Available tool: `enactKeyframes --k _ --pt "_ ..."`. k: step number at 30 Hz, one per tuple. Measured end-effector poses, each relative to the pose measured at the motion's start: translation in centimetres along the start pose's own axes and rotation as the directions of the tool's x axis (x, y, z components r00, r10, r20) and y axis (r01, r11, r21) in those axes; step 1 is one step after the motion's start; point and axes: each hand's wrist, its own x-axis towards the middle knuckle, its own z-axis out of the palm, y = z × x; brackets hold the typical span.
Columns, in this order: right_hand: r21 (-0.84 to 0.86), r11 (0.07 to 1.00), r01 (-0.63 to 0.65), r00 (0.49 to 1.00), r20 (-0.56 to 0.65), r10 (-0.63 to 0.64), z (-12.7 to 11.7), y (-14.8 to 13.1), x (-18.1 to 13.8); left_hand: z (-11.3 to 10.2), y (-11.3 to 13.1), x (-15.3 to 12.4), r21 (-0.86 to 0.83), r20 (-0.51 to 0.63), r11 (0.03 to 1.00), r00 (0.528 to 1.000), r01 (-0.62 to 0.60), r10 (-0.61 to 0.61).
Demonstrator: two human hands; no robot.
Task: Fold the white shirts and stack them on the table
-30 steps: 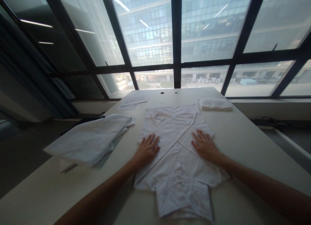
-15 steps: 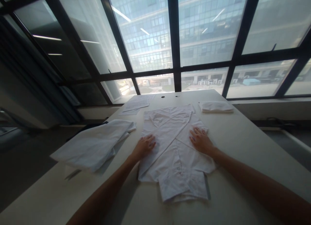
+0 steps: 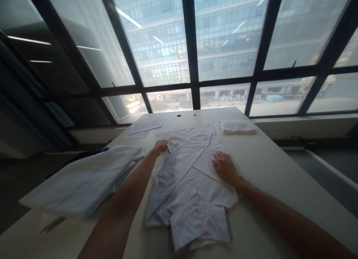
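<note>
A white buttoned shirt [image 3: 187,184] lies flat on the pale table [image 3: 268,169], its sleeves folded across the body. My left hand [image 3: 160,146] has reached to the shirt's far left corner near the shoulder, with its fingers curled on the cloth there. My right hand [image 3: 223,166] lies flat and open on the right side of the shirt, pressing it down.
A loose white garment [image 3: 84,180] hangs over the table's left edge. A small folded white cloth [image 3: 237,126] sits at the far right. Papers [image 3: 147,125] lie at the far left near two dark holes [image 3: 179,115]. Large windows stand behind the table.
My left hand has moved from the shirt's middle left up to its far left corner and curled on the cloth. My right hand has stayed flat on the right side.
</note>
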Motion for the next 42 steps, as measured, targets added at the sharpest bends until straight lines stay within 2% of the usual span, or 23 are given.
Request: enactKeyframes --k 7,9,10,12,14,16,19,21,24,27,30,32,35,38,39,40,42 --pt "-0.028 1.0 0.002 0.998 0.057 -0.001 0.1 -0.2 0.2 -0.1 -1.8 -1.0 0.31 -0.17 0.951 0.984 0.002 0.053" --pt "-0.04 0.999 0.003 0.998 0.062 -0.001 0.0 -0.3 0.2 0.6 -1.9 -1.5 0.392 -0.191 0.918 0.971 -0.056 0.141" --pt "-0.043 0.999 0.006 0.998 0.062 -0.003 0.0 -0.4 0.1 1.1 -1.8 -1.6 0.452 -0.158 0.884 0.965 -0.117 0.209" --pt "-0.037 0.999 0.018 0.998 0.066 -0.016 -0.2 -0.5 0.1 2.0 -1.6 -1.6 0.572 -0.006 0.781 0.951 -0.251 0.309" --pt "-0.026 0.999 0.026 0.996 0.086 -0.024 -0.2 -0.5 0.0 2.6 -1.5 -1.4 0.634 0.152 0.698 0.939 -0.331 0.308" --pt "-0.016 1.0 0.021 0.992 0.121 -0.019 -0.2 -0.5 0.0 2.8 -1.4 -1.3 0.641 0.212 0.691 0.942 -0.335 0.26" --pt "-0.009 1.0 0.016 0.987 0.159 -0.014 -0.2 -0.2 0.1 2.2 -1.3 -2.4 0.644 0.222 0.683 0.939 -0.344 0.264" --pt "-0.005 1.0 0.024 0.987 0.157 -0.023 -0.3 -0.1 0.1 1.6 -1.3 -4.5 0.642 0.23 0.652 0.913 -0.403 0.338" --pt "0.01 0.997 0.071 0.992 0.105 -0.072 -0.6 -0.4 0.0 0.5 -2.2 -9.8 0.586 0.297 0.59 0.825 -0.556 0.481" --pt "0.084 0.973 0.217 0.972 0.069 -0.223 -0.9 -1.1 -0.4 -0.7 -4.4 -15.9 0.499 0.382 0.555 0.744 -0.666 0.548" --pt "0.202 0.914 0.352 0.918 0.114 -0.379 -0.9 -1.4 -0.7 -1.9 -7.2 -20.2 0.444 0.447 0.551 0.708 -0.706 0.547" --pt "0.242 0.896 0.373 0.901 0.138 -0.412 -0.8 -1.3 -0.7 -2.8 -8.8 -21.6 0.431 0.48 0.55 0.698 -0.715 0.531" --pt "0.235 0.899 0.371 0.903 0.136 -0.408 -1.0 -1.1 -0.7 -4.3 -10.1 -22.5 0.434 0.515 0.559 0.703 -0.707 0.49" --pt "0.248 0.878 0.408 0.884 0.133 -0.449 -1.8 -1.1 -1.7 -5.7 -10.1 -23.6 0.432 0.523 0.576 0.713 -0.693 0.466" --pt "0.273 0.862 0.428 0.871 0.13 -0.474 -2.3 -1.1 -2.5 -6.1 -9.8 -24.2 0.414 0.527 0.579 0.704 -0.702 0.476" --pt "0.309 0.839 0.449 0.853 0.131 -0.505 -2.9 -1.1 -3.5 -6.5 -9.4 -25.0 0.377 0.542 0.579 0.68 -0.723 0.495" --pt "0.388 0.787 0.48 0.809 0.152 -0.568 -4.5 -0.9 -5.8 -7.0 -8.2 -26.9 0.244 0.6 0.568 0.583 -0.786 0.549"
